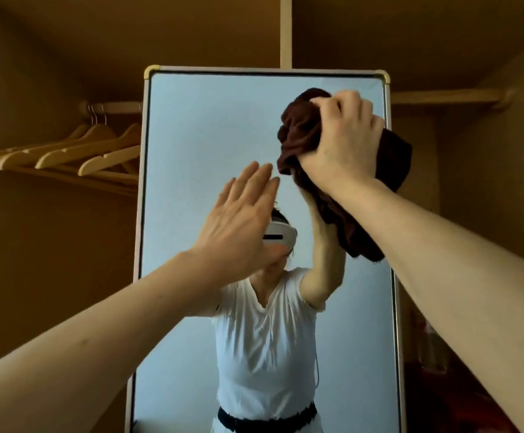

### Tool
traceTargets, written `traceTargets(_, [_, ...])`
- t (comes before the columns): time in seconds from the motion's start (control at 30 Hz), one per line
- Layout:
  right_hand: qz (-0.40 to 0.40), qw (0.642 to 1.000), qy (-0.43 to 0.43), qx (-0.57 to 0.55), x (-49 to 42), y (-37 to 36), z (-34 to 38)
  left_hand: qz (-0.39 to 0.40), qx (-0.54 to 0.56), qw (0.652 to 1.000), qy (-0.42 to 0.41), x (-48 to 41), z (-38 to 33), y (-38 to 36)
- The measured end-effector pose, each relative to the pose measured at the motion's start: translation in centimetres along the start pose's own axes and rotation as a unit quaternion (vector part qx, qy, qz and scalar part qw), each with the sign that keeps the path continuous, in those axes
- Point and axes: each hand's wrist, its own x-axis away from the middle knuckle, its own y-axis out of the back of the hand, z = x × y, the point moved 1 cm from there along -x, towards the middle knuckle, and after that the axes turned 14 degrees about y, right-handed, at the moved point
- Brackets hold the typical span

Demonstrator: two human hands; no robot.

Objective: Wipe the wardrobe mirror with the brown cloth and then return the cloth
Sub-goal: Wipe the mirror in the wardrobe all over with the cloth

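Observation:
The tall wardrobe mirror (198,126) stands upright in front of me, in a pale frame with yellow top corners. My right hand (345,142) is shut on the bunched brown cloth (301,129) and presses it against the glass near the upper right corner; part of the cloth hangs below my wrist. My left hand (239,223) is held flat with fingers together against the middle of the mirror, holding nothing. The glass shows a reflected person in a white top with a headset.
Several wooden hangers (76,151) hang on a rail (114,107) to the left of the mirror. A wooden rail (448,96) runs on the right. Brown wardrobe walls surround the mirror, with a vertical divider (285,29) above it.

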Motion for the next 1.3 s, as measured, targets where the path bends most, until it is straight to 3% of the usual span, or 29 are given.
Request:
traceTargets(0.1, [0.011,0.988,0.147,-0.037,5.8,0.3,2.6,0.001,0.035,0.999,0.029,1.2,1.3,0.6])
traceTargets(0.2, [0.053,0.964,0.243,-0.089,11.4,1.6,3.6,-0.001,0.052,0.999,-0.004,3.6,2.4,1.2])
traceTargets(0.3, [0.102,0.924,0.357,-0.093,11.4,2.2,2.1,-0.003,0.077,0.996,0.048,5.4,4.6,2.0])
traceTargets(0.37, [0.098,0.927,0.356,-0.066,8.7,2.0,0.7,-0.039,0.096,0.988,0.112,5.6,6.1,2.8])
traceTargets(0.43, [0.063,0.962,0.263,-0.040,5.1,1.6,0.1,-0.077,0.119,0.972,0.187,5.3,7.6,3.1])
traceTargets(0.5, [0.044,0.983,0.178,-0.026,2.8,1.2,0.2,-0.105,0.147,0.947,0.266,4.7,9.1,2.9])
traceTargets(0.57, [0.033,0.987,0.157,-0.021,2.2,0.9,0.8,-0.099,0.216,0.901,0.364,3.9,10.3,2.5])
traceTargets(0.67, [0.023,0.986,0.159,-0.035,3.6,0.8,1.3,-0.013,0.401,0.761,0.511,2.6,10.5,1.2])
traceTargets(0.73, [0.034,0.983,0.172,-0.054,5.9,0.9,2.6,0.015,0.455,0.708,0.541,2.3,10.4,0.2])
traceTargets(0.87, [0.085,0.935,0.324,-0.114,13.5,1.1,7.6,0.016,0.487,0.679,0.549,2.9,10.9,-0.3])
traceTargets(1.0, [0.130,0.865,0.464,-0.137,13.0,0.8,7.8,0.036,0.476,0.687,0.548,3.0,11.2,-0.5])
traceTargets(1.07, [0.110,0.891,0.426,-0.114,9.0,0.2,6.8,0.043,0.486,0.683,0.543,3.1,11.3,-0.6])
traceTargets(1.17, [0.043,0.969,0.233,-0.067,2.1,-0.4,5.8,0.025,0.496,0.671,0.550,3.6,11.5,-0.6])
traceTargets(1.23, [0.020,0.990,0.135,-0.038,-0.4,-0.8,6.2,0.010,0.520,0.644,0.562,3.9,11.6,-0.6])
traceTargets(1.3, [0.008,0.995,0.092,-0.024,-0.1,-1.1,7.6,-0.007,0.539,0.618,0.573,3.9,11.7,-1.0])
